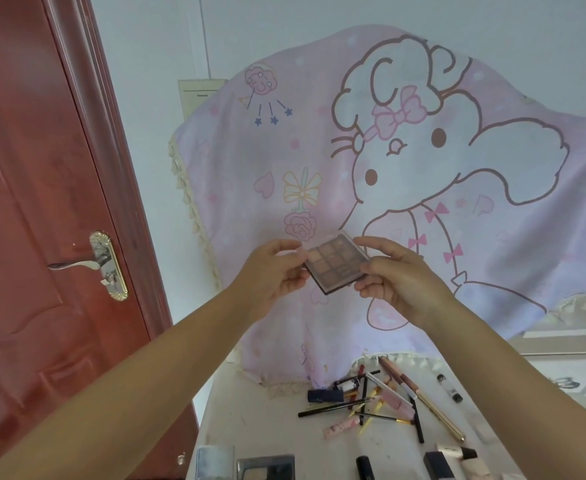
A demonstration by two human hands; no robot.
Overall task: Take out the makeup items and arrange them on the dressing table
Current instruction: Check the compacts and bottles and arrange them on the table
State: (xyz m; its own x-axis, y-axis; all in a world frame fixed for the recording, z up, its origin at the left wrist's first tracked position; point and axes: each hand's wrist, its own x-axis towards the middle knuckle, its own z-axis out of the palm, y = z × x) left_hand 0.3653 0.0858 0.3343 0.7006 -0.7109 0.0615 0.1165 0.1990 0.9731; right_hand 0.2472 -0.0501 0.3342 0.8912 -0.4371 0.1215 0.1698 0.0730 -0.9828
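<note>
I hold a square eyeshadow palette [336, 262] with brown pans up in the air, tilted, in front of the pink cartoon cloth. My left hand [270, 271] pinches its left edge and my right hand [395, 275] grips its right edge. Below, on the white dressing table [250, 420], lies a heap of makeup pencils and brushes [371, 403], a dark blue tube [324, 395], a pink tube [341, 426] and a small black-capped vial [450, 388]. At the near edge lie a compact [265, 467], a black lipstick [365, 467] and a dark case [438, 465].
A pink cartoon cloth [423, 168] drapes over something at the back of the table. A red door [42, 202] with a metal handle [87, 263] stands at the left. White drawers [568, 368] show at the right.
</note>
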